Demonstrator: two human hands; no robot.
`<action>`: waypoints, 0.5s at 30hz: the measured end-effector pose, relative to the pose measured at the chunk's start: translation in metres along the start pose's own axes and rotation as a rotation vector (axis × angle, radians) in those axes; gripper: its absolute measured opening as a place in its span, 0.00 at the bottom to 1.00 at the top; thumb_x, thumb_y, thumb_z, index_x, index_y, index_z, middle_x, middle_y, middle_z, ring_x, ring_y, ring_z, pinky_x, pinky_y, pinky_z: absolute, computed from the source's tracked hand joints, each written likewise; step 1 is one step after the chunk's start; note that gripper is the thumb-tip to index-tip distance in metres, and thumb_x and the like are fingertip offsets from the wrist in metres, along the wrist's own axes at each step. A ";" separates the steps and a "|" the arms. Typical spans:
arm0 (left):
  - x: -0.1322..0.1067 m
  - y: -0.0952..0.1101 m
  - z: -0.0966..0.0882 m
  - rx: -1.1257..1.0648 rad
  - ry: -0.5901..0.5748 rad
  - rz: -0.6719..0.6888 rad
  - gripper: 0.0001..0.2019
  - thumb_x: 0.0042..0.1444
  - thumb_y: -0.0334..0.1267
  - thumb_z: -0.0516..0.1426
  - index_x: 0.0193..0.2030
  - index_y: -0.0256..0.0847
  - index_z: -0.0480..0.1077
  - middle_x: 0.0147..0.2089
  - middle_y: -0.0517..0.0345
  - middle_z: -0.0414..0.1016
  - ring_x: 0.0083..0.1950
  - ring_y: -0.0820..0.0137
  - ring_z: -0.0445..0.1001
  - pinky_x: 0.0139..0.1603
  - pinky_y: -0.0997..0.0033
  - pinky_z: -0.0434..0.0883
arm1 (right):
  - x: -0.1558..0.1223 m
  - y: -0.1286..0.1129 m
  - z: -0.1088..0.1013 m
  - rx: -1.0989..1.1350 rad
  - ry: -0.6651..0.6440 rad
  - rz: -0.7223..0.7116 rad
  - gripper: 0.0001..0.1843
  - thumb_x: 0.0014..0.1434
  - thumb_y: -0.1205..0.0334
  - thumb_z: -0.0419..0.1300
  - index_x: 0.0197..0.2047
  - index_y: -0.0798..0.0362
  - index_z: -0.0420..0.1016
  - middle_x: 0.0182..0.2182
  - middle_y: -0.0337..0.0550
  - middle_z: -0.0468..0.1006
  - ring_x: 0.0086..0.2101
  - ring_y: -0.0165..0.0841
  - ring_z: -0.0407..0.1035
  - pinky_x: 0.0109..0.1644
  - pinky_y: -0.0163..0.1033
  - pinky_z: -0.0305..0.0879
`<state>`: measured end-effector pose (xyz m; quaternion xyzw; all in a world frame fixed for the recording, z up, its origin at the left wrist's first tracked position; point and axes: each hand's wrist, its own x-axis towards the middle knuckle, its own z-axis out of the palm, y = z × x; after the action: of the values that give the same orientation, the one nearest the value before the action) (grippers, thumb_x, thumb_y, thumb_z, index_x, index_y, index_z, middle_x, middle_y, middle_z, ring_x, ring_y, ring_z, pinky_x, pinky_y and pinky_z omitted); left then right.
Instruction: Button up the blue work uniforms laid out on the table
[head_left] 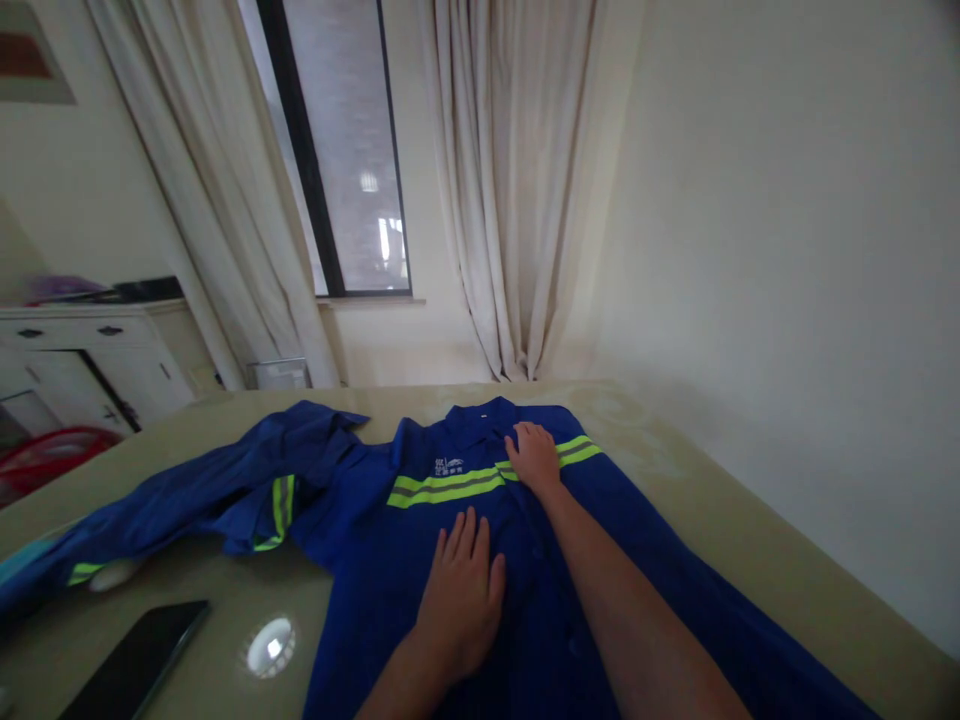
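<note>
Bare left grip [463, 600] with slender fingers [466, 535], bare right grip [535, 457], bare forearms [615, 600] narrowing toward the wrists [553, 496]

Deep blue jacket [521, 575] with fluorescent yellow-green bands, among creams and olive-beige.
Taking clock directions from the centre of the view, the blue lies at six; its chest band [450, 488] is yellow-green split lengthwise by a grey stripe, below a white emblem [448, 466], and the sleeve band [283, 500] at eight repeats that striping. The tabletop [225, 590] is olive-beige, with a faint paler swirl near three. A black phone [139, 660] sits at eight; a red basket [60, 455] and an off-white cabinet [180, 345] with dark handles at nine. Plain cream curtains [495, 180] hang at ten and twelve, beside a black window frame [300, 150] between ten and eleven.
</note>
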<state>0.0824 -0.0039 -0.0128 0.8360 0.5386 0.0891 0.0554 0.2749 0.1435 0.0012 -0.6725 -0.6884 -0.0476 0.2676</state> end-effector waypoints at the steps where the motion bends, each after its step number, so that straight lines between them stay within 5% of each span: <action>1: -0.008 0.003 0.001 -0.001 0.031 0.005 0.31 0.72 0.50 0.38 0.76 0.38 0.53 0.79 0.47 0.47 0.79 0.56 0.46 0.76 0.46 0.52 | -0.002 -0.001 -0.004 0.010 0.021 -0.018 0.18 0.71 0.61 0.49 0.55 0.59 0.75 0.54 0.58 0.76 0.55 0.43 0.65 0.62 0.46 0.54; 8: 0.007 -0.006 0.001 0.020 0.067 0.047 0.33 0.71 0.54 0.40 0.77 0.41 0.51 0.79 0.50 0.47 0.79 0.57 0.46 0.78 0.48 0.49 | -0.052 -0.029 -0.055 0.155 -0.005 -0.272 0.13 0.68 0.67 0.53 0.51 0.51 0.77 0.49 0.45 0.79 0.50 0.36 0.70 0.59 0.40 0.62; 12: 0.031 -0.017 -0.004 0.031 0.053 0.079 0.32 0.71 0.53 0.41 0.76 0.40 0.52 0.79 0.50 0.48 0.79 0.58 0.47 0.78 0.50 0.49 | -0.128 -0.040 -0.109 0.289 -0.093 -0.313 0.20 0.71 0.56 0.53 0.63 0.47 0.73 0.61 0.47 0.74 0.60 0.42 0.66 0.66 0.49 0.60; 15: 0.050 -0.026 -0.006 0.032 0.051 0.115 0.32 0.71 0.52 0.42 0.76 0.39 0.53 0.79 0.48 0.49 0.79 0.59 0.49 0.77 0.51 0.50 | -0.191 -0.032 -0.134 0.261 -0.246 -0.337 0.37 0.65 0.42 0.61 0.73 0.41 0.60 0.71 0.46 0.61 0.68 0.50 0.57 0.72 0.58 0.51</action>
<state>0.0781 0.0524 -0.0076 0.8638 0.4923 0.1046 0.0230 0.2758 -0.0886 0.0425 -0.5087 -0.8184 0.0801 0.2549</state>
